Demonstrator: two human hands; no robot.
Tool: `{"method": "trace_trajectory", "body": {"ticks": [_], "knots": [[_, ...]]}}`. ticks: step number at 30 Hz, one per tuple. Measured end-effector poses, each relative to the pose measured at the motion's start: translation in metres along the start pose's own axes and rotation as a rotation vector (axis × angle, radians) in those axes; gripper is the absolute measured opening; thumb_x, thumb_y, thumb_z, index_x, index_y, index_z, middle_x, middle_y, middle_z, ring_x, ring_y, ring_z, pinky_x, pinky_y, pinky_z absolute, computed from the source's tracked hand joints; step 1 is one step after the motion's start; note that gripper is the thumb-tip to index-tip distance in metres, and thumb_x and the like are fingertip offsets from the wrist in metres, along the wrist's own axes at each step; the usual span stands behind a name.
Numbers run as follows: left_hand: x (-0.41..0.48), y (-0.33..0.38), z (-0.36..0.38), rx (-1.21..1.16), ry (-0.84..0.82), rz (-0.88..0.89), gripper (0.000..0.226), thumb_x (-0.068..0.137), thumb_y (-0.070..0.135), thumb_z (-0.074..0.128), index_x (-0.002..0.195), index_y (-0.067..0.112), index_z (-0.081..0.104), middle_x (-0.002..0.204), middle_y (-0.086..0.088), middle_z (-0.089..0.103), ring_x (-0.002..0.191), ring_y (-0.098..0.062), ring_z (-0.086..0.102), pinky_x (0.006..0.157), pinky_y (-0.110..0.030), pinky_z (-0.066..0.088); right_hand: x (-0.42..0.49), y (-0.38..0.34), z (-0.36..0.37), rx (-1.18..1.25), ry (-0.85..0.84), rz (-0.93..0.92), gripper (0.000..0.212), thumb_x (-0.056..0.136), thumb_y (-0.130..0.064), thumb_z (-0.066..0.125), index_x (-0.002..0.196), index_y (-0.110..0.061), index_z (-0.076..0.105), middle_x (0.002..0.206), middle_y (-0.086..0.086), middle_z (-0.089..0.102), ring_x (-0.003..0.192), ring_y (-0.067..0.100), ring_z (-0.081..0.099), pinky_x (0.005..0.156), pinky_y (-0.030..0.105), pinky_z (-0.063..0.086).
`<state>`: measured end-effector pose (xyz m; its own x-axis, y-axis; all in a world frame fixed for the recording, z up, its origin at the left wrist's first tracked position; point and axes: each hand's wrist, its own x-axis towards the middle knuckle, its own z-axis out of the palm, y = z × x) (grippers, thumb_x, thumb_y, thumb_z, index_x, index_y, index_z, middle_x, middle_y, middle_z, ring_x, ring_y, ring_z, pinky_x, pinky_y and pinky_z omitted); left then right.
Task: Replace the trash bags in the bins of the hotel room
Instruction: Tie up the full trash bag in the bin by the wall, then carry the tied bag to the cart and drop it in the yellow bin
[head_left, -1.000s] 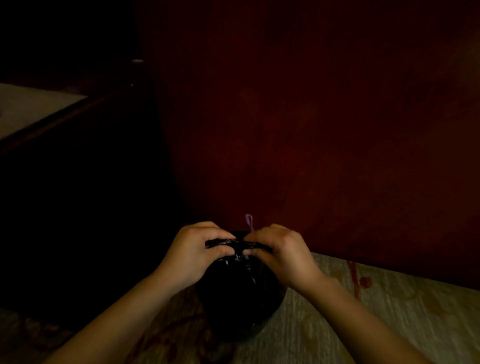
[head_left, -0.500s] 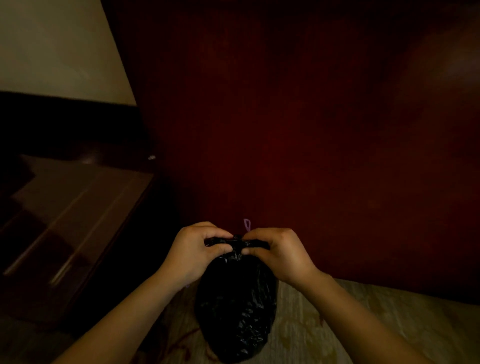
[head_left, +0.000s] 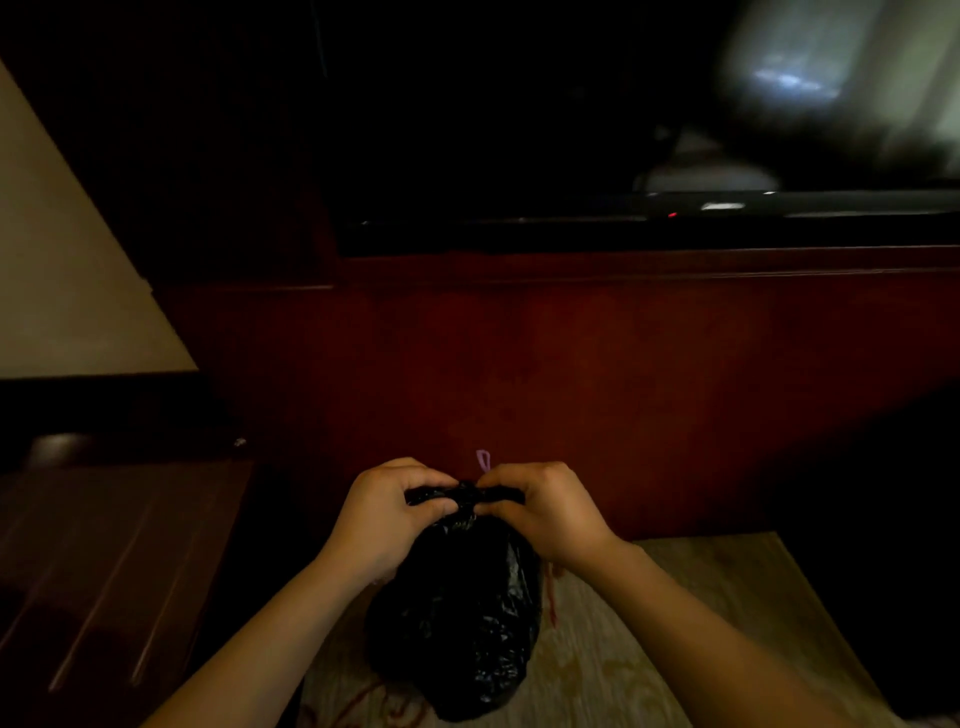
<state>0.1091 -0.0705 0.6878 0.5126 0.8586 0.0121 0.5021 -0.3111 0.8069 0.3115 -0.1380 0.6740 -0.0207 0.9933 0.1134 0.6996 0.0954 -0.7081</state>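
Trash bag (head_left: 457, 623) lifted | left hand (head_left: 379, 519) and right hand (head_left: 545, 514) pinch its knot

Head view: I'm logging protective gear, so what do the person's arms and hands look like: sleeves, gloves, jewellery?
The left forearm and right forearm are bare to the frame's edge, no sleeve showing. The left hand and right hand wear no gloves. No watch, bracelet or ring shows, though light is dim.

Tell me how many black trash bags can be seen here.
1. The black trash bag is at lower centre, before the dark red panel; the left hand and the right hand grip its gathered neck. Dark areas may hide others.
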Motion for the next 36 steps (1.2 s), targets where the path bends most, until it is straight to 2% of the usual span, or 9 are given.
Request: {"method": "trace_trajectory", "body": {"ticks": [3,10,18,23,30,33,36], "knots": [[0.005,0.048,0.011,-0.004,-0.046,0.060,0.020,0.084,0.017,0.077,0.089,0.035,0.073,0.092,0.014,0.064,0.085,0.005,0.060,0.074,-0.015,0.047,-0.027,-0.007,-0.045,-0.023,0.056,0.044,0.014,0.089,-0.026,0.071,0.103,-0.026,0.075,0.096,-0.011,0.073,0.087,0.004,0.067,0.078,0.032,0.056],[0.016,0.138,0.075,-0.016,-0.115,0.198,0.017,0.082,0.014,0.078,0.090,0.029,0.078,0.092,0.010,0.066,0.086,-0.003,0.063,0.083,-0.033,0.055,-0.095,0.017,-0.134,-0.095,0.201,0.107,0.014,0.089,-0.027,0.071,0.102,-0.026,0.075,0.095,-0.012,0.074,0.085,0.002,0.068,0.075,0.025,0.056],[0.022,0.222,0.159,-0.057,-0.239,0.382,0.019,0.081,0.013,0.079,0.088,0.030,0.077,0.091,0.010,0.067,0.086,-0.003,0.063,0.083,-0.036,0.055,-0.186,0.043,-0.211,-0.198,0.361,0.262,0.012,0.087,-0.030,0.073,0.100,-0.029,0.075,0.091,-0.015,0.073,0.082,0.000,0.067,0.073,0.023,0.055],[0.022,0.270,0.211,-0.088,-0.371,0.495,0.019,0.081,0.013,0.079,0.090,0.030,0.077,0.090,0.011,0.067,0.086,-0.001,0.063,0.082,-0.033,0.055,-0.244,0.051,-0.248,-0.267,0.467,0.399,0.012,0.087,-0.032,0.073,0.099,-0.031,0.074,0.089,-0.015,0.072,0.081,0.001,0.066,0.072,0.021,0.052],[0.027,0.341,0.278,-0.150,-0.596,0.721,0.019,0.080,0.012,0.080,0.094,0.026,0.079,0.091,0.010,0.069,0.087,-0.004,0.065,0.079,-0.031,0.055,-0.319,0.050,-0.290,-0.355,0.659,0.577,0.016,0.087,-0.031,0.073,0.102,-0.029,0.074,0.090,-0.018,0.070,0.081,-0.006,0.059,0.071,0.006,0.040],[0.025,0.373,0.305,-0.204,-0.705,0.826,0.021,0.079,0.011,0.080,0.094,0.027,0.078,0.090,0.010,0.069,0.087,-0.003,0.066,0.078,-0.023,0.054,-0.349,0.042,-0.303,-0.397,0.756,0.686,0.015,0.086,-0.030,0.074,0.100,-0.032,0.074,0.082,-0.021,0.066,0.072,-0.007,0.057,0.066,0.006,0.037],[0.020,0.406,0.330,-0.248,-0.809,0.931,0.022,0.079,0.010,0.080,0.092,0.027,0.078,0.088,0.009,0.069,0.085,-0.003,0.066,0.076,-0.019,0.052,-0.375,0.030,-0.312,-0.430,0.869,0.777,0.014,0.085,-0.029,0.075,0.098,-0.032,0.074,0.081,-0.023,0.065,0.074,-0.012,0.058,0.072,0.009,0.042]]}}
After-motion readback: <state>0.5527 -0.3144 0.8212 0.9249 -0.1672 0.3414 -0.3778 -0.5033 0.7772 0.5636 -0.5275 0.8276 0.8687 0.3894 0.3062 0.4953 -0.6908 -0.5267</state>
